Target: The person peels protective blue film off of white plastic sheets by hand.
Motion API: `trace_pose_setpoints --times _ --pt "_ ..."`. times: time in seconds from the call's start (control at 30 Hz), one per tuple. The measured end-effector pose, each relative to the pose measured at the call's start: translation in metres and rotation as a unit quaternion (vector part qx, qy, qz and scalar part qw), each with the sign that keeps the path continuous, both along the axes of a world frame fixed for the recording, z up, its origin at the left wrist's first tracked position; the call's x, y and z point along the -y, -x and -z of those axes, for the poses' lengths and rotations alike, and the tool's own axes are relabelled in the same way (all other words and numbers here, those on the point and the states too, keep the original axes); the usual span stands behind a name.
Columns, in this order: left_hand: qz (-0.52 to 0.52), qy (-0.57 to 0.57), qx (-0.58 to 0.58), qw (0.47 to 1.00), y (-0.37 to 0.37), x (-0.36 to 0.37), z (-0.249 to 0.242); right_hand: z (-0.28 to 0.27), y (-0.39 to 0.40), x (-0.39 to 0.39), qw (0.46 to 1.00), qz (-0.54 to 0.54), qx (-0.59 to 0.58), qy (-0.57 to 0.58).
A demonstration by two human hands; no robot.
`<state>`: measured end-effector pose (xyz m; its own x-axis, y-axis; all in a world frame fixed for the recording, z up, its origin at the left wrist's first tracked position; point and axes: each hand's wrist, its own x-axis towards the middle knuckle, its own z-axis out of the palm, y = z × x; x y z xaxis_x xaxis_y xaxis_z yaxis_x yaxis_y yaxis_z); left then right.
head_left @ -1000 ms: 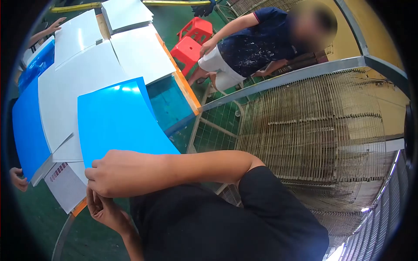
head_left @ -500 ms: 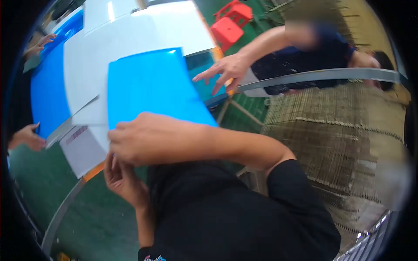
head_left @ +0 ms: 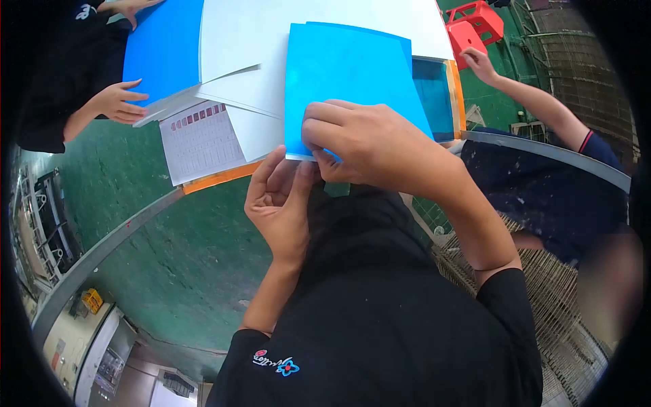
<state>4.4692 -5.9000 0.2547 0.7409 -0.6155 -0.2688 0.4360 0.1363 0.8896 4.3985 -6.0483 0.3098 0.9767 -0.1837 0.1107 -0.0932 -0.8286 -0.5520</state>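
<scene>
A glossy blue sheet [head_left: 352, 74] lies over the white sheets at the near side of the table, its near left corner toward me. Bent over that corner, my right hand [head_left: 359, 139] has its fingers curled on the blue face and its thumb low at the near edge. My left hand [head_left: 278, 203] is at the same corner from below left, fingers curled, with the index fingertip and thumb against the edge. A thin pale strip shows along the edge there. What lies under my right fingers is hidden.
White sheets [head_left: 251, 34] cover the table, with a printed form [head_left: 207, 142] at its orange edge [head_left: 220, 178]. At left, a co-worker's hands [head_left: 122, 102] are by another blue sheet [head_left: 163, 51]. Another person's arm [head_left: 536, 102] reaches in at right, near red stools [head_left: 464, 41].
The view has swung, so the table and my hands appear farther right. Both my hands stay at the sheet's near left corner. The right-hand person's hand has moved away from the blue sheet.
</scene>
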Motion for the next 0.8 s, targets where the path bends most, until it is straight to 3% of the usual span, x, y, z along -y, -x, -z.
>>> trace_pose_setpoints --times 0.17,0.37,0.8 --pt "0.013 0.005 0.010 1.000 -0.002 -0.004 0.006 0.000 0.002 -0.006 0.999 0.037 0.026 -0.011" --pt "0.022 0.013 0.009 1.000 -0.002 -0.003 0.008 0.004 0.012 -0.009 0.986 0.092 0.081 -0.109" --pt "0.042 -0.011 0.001 0.999 -0.008 -0.012 0.017 0.016 0.009 -0.008 0.975 0.076 0.037 -0.205"
